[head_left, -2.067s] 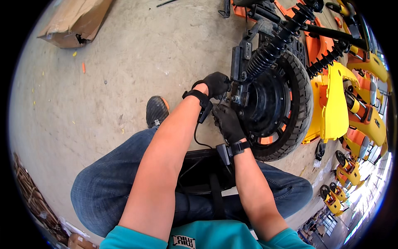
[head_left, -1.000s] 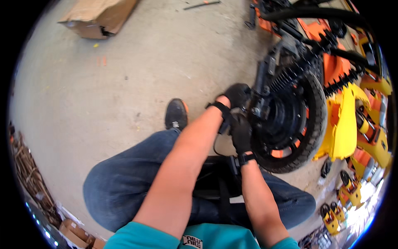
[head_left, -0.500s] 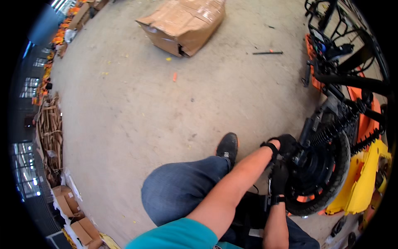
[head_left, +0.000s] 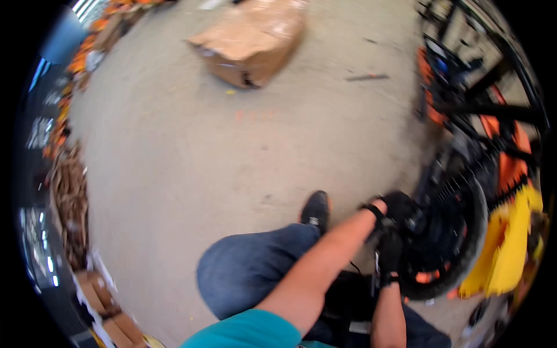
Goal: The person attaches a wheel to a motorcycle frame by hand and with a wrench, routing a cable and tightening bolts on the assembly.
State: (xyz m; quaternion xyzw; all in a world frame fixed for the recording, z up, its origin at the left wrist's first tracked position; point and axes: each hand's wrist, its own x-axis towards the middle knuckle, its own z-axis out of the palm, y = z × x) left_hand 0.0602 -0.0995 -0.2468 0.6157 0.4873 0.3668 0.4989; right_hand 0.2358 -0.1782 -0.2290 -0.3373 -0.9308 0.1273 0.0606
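Note:
Both my hands are in black gloves at the hub side of a black wheel (head_left: pixel 477 243) on a partly stripped vehicle frame (head_left: pixel 490 110). My left hand (head_left: pixel 400 207) is curled against the dark parts by the axle, beside the shock absorber (head_left: pixel 454 187). Just below it, my right hand (head_left: pixel 390 252) is closed close to the hub. Whatever the fingers grip is dark and blurred, so I cannot make it out. The tyre stands upright on the floor, with orange showing through the wheel's openings.
A yellow body panel (head_left: pixel 505 249) leans behind the wheel, near an orange panel (head_left: pixel 510 151). Farther off sit a large cardboard box (head_left: pixel 249 43) and a thin dark rod (head_left: pixel 368 77) on the concrete floor. Flattened cardboard (head_left: pixel 69 203) and open boxes (head_left: pixel 96 293) line the left side.
The view has shifted slightly and blurred. Both hands stay at the hub, with little visible movement against the wheel.

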